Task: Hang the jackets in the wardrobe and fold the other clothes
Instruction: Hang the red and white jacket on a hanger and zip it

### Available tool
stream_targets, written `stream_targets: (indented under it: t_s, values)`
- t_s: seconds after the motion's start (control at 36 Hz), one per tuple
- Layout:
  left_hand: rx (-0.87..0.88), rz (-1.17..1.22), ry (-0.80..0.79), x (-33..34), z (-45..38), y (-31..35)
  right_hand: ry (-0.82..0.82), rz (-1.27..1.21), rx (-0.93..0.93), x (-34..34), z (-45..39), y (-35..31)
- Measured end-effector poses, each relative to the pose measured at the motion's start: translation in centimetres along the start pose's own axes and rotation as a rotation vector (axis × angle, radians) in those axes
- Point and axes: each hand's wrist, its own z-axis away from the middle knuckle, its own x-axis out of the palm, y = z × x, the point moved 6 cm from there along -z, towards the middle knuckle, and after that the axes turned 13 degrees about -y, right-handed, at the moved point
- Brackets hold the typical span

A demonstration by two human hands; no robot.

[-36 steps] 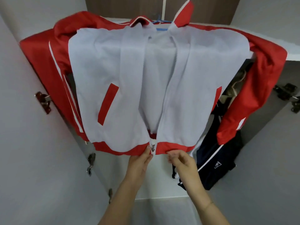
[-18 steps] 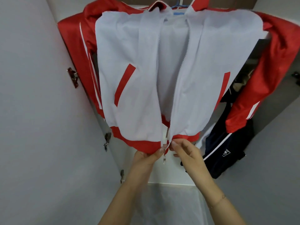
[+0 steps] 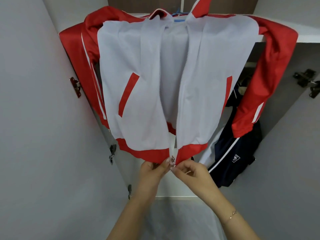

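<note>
Now the zip step: left hand (image 3: 152, 170) pinches the jacket (image 3: 138, 84) hem, right hand (image 3: 188, 172) pinches beside the slider (image 3: 172, 160). Next, seat the zipper, then pull upward.

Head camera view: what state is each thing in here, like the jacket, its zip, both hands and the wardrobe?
Red and white jacket: hanging on a blue hanger, front open.
Zip: unzipped; two halves meet only at the hem.
Left hand: pinches the hem left of the zip.
Right hand: pinches the hem right of the zip.
Wardrobe door: open.
Navy garment: hanging inside.
</note>
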Motion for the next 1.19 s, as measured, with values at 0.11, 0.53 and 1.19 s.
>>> stream_targets:
  t_s: [0.11,0.53,1.19]
  values:
    - [0.004,0.003,-0.012,-0.2,0.0,-0.2,0.066,0.011,-0.027,0.5,0.0,0.2]
    - [-0.049,-0.073,0.122,-2.4,-1.0,-1.8,-0.072,-0.632,0.030,0.9,-1.4,-2.2]
    - [0.273,-0.753,0.159,0.0,-5.8,8.4,-0.214,-0.178,0.040,-6.5,-6.6,-13.9]
